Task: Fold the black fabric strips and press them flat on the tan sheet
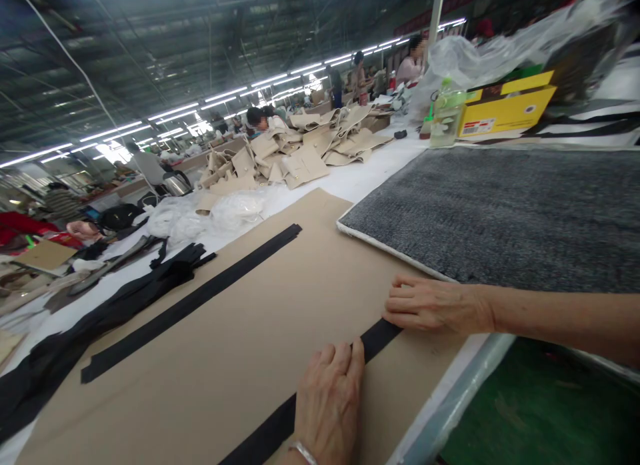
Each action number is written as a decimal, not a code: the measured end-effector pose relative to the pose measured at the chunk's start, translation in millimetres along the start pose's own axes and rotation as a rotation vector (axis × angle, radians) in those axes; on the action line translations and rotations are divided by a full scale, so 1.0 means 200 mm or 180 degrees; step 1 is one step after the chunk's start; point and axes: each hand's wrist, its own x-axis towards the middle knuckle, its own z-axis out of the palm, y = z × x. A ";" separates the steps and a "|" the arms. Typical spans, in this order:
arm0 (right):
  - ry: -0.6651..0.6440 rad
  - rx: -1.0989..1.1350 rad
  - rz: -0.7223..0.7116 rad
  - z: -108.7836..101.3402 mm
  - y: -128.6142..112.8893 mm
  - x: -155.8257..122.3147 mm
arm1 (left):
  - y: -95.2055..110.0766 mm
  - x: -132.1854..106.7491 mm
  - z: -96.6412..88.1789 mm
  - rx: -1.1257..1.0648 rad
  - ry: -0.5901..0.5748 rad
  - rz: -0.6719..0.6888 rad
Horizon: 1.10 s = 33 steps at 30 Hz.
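Note:
A long black strip (273, 428) lies on a large beige sheet (320, 265), running diagonally near the sheet's right side. My left hand (331, 395) rests palm down across this strip, its fingers stretched out. At the strip's far end, my right hand (433, 307) has its fingers curled and pressed together on it; the fingertips are partly hidden. A second black strip (200, 298) lies roughly parallel, farther left on the same sheet. Beyond its left edge is a loose bundle of black strips (115, 318).
A thick dark grey panel (520, 205) overlaps the sheet's right side. Behind it stand a bottle (447, 111) and a yellow box (507, 108). Beige cut pieces (300, 151) are piled at the back beside clear plastic (220, 215). People work farther off.

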 end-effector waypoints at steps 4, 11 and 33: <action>-0.0092 -0.0058 0.0079 0.01 0.00 -0.02 | 0.04 0.05 -0.03 -0.0021 -0.0179 -0.0173; -0.0150 -0.0206 0.0194 0.01 0.01 -0.07 | 0.09 0.08 -0.01 0.0277 -0.0116 -0.0169; 0.0365 -0.0564 0.1429 -0.07 -0.13 -0.10 | 0.13 0.06 0.01 0.0415 0.0109 -0.0283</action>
